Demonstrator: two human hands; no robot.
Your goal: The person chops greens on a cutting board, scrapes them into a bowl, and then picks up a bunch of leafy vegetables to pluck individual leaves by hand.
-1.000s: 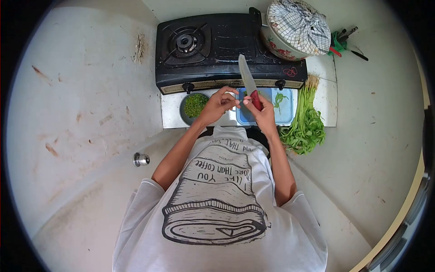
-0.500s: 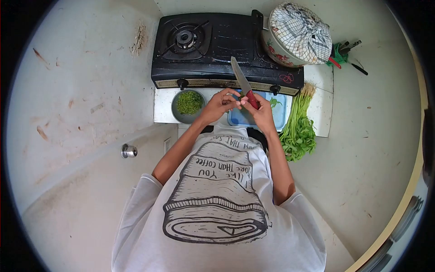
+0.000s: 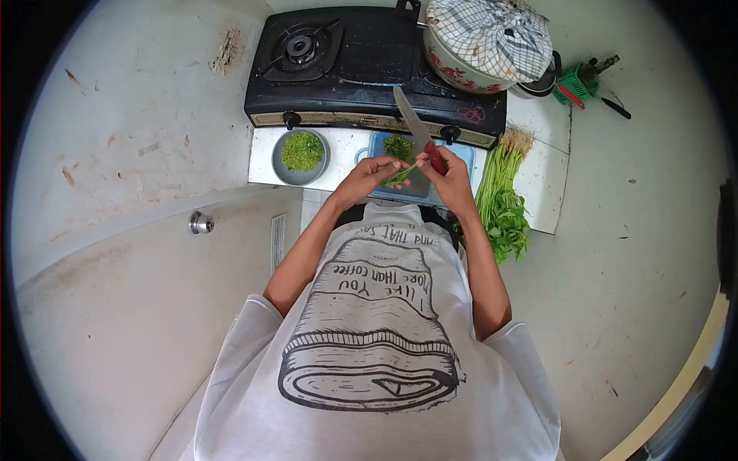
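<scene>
My right hand (image 3: 450, 178) is wrapped round the red handle of a knife (image 3: 415, 123), whose blade points up and to the left over the stove's front. Between the fingers of my left hand (image 3: 367, 180) is a green leafy sprig (image 3: 400, 177), and its stem reaches toward my right fingertips. Both hands are above a blue tray (image 3: 464, 157), on which lies a pile of dark green pieces (image 3: 398, 147). Left of the tray, a grey bowl (image 3: 279, 167) holds chopped green pieces (image 3: 303, 151). A bundle of leafy stems (image 3: 501, 192) lies to the tray's right.
A black gas stove (image 3: 369, 100) stands behind the tray. On its right side sits a flowered pot (image 3: 453, 67) covered with a checked cloth (image 3: 492, 34). Farther right is a green basket (image 3: 573, 82) with utensils. A door knob (image 3: 201, 223) is at the left.
The view has shifted slightly. My hands have moved a little apart, and the sprig now shows between them. The dark green pile on the tray has come into sight.
</scene>
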